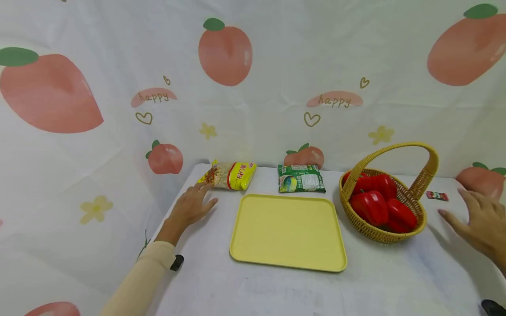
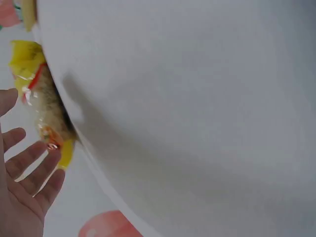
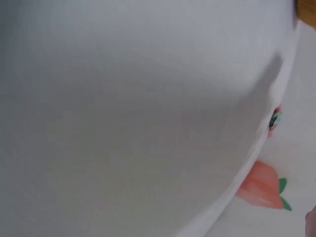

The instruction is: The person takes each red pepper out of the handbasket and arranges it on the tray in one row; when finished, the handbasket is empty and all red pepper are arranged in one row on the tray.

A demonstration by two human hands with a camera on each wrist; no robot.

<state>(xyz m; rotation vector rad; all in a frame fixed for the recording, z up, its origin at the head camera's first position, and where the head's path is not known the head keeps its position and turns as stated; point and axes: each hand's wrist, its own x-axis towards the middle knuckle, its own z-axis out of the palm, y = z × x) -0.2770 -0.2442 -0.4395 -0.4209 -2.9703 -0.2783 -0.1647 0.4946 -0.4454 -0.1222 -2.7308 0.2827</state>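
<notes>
My left hand (image 1: pixel 191 207) reaches over the left side of the table with its fingers spread, holding nothing. Just beyond its fingertips lies a yellow and clear food packet (image 1: pixel 233 175); in the left wrist view the hand (image 2: pixel 25 190) is close to that packet (image 2: pixel 47 103), and whether they touch I cannot tell. At the far right my right hand (image 1: pixel 483 219) hovers with thumb and fingers apart and nothing between them. Nearest to it is a small red wrapped sweet (image 1: pixel 437 195). Only a fingertip (image 3: pixel 311 223) of this hand shows in the right wrist view.
A yellow tray (image 1: pixel 288 232) lies mid-table. Behind it is a green packet (image 1: pixel 301 178). Right of the tray stands a wicker basket (image 1: pixel 356 221) with a tall handle, holding several red bell peppers (image 1: pixel 369 207). A fruit-printed cloth (image 1: pixel 261 118) hangs behind the table.
</notes>
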